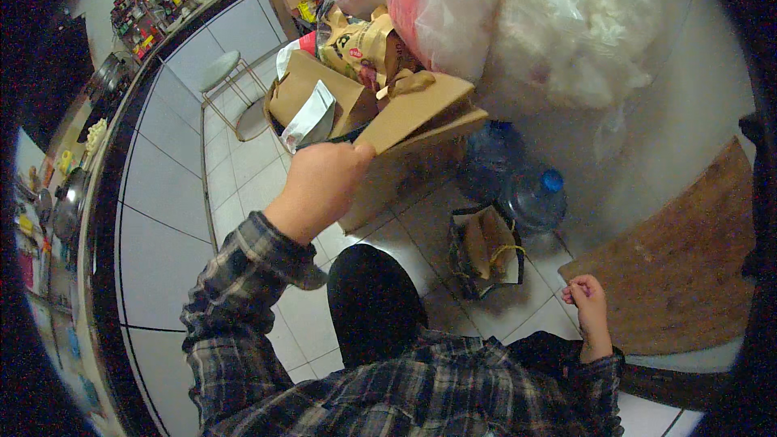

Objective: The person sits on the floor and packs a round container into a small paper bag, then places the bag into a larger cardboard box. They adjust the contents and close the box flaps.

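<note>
Head view, and at the far left the dark-edged table [103, 186] curves away, bottles [139, 23] bunched at its back, presumably to leave the nearer stretch for cooking. Next along, a round-seated stool [220, 70] stands on the tiled floor [247, 186]. Now the left hand [324, 182]: clamped on the near left end of the flap [421, 111] of a cardboard box [392, 182], which stands on the floor ahead of the person. Gripping that edge probably gives control of the flap against the packed contents: a brown paper bag [352, 105], a silvery pouch [311, 120] and a tan printed bag [364, 44], leaning together. The forearm reaches up and inward, elbow bent, knuckles uppermost. Right of the box, a small paper carrier [490, 247] sits upright, near the blue water jugs [538, 201]; bulging clear plastic bags [575, 28] hang or rest above, their support hidden. Over here the right hand [589, 307], fingers curled together, nothing visible in them, is held low before the brown board [676, 263], its wrist nearly vertical.
</note>
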{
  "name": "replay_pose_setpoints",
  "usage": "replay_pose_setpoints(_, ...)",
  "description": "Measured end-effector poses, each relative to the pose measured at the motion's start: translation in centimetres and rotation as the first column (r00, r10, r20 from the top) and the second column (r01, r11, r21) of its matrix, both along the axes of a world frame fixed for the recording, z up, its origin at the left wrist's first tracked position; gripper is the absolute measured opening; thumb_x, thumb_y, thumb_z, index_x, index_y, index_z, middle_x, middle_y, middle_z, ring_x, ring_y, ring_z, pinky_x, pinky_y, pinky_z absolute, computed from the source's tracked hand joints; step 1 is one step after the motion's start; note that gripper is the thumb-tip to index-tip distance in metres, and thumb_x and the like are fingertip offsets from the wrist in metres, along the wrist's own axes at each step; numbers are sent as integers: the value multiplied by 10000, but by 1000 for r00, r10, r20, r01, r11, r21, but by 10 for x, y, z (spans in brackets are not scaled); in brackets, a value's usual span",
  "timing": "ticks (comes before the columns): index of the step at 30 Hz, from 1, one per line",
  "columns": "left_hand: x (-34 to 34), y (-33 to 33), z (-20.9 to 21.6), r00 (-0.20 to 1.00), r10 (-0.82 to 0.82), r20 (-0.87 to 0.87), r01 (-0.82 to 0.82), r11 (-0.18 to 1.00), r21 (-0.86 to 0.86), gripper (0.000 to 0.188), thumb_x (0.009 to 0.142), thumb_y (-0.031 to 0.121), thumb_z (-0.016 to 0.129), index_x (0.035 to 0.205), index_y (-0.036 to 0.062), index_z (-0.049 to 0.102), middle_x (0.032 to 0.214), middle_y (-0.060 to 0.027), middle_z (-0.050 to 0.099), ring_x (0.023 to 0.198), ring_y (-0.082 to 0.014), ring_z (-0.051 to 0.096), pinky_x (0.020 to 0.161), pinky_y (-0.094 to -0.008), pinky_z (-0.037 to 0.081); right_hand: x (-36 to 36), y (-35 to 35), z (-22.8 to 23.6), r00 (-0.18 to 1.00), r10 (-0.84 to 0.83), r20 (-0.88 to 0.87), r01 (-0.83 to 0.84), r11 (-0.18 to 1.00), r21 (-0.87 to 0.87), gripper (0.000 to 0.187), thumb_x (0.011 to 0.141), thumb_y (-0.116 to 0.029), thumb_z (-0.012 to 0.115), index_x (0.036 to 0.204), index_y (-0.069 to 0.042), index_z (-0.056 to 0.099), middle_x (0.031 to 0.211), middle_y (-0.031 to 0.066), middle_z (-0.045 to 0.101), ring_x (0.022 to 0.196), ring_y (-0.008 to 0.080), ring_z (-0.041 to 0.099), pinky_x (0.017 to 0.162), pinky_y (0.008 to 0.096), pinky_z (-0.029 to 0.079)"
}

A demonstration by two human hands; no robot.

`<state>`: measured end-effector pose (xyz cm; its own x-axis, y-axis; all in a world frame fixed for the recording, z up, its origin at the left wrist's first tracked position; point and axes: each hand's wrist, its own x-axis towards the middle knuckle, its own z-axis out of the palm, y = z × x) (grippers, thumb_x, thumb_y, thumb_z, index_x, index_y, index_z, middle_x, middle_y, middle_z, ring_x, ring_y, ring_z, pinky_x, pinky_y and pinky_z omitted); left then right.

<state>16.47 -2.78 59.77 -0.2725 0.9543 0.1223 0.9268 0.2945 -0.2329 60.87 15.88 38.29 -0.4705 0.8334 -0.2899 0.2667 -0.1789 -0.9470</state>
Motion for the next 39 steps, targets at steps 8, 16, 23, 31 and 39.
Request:
replay_pose_setpoints(8,38,-4,-22,969,-134,209,103,983,150,267,786,106,550,1053,117,541,775,-112,631,760,-343,641,602,-447,516,-69,-15,39,916,365,166,-382,921,81,326,852,-54,625,1158,-16,519,1022,128,589,883,181,602,794,330,518)
replay_pose_setpoints(16,77,16,-54,878,-436,196,414,899,145,71,782,99,550,841,63,567,611,-110,600,635,-321,646,541,-420,517,-145,-44,113,992,-16,128,-118,288,950,828,671,-55,753,1386,-63,334,1369,201,382,1190,369,481,1023,432,395)
replay_pose_setpoints(23,70,16,-58,831,-489,264,512,859,-20,86,803,126,541,864,87,587,651,-103,609,656,-316,644,557,-424,508,-147,-8,126,783,187,594,-620,316,718,318,682,-50,706,996,-75,664,1000,108,659,906,306,633,785,368,506)
replay_pose_setpoints(31,65,26,-58,828,-490,273,520,853,-47,110,844,177,515,915,112,566,640,-103,596,647,-326,640,526,-455,504,-180,5,123,675,20,738,-737,61,673,263,627,-13,639,873,-102,662,841,90,668,816,310,630,668,425,490)
replay_pose_setpoints(39,1,6,-36,849,-223,479,108,961,256,540,809,193,656,1307,166,448,948,-120,679,826,-347,653,675,-435,530,-203,32,166,807,-89,584,-584,27,811,272,681,-31,616,928,-130,675,848,95,672,798,320,631,678,414,490)
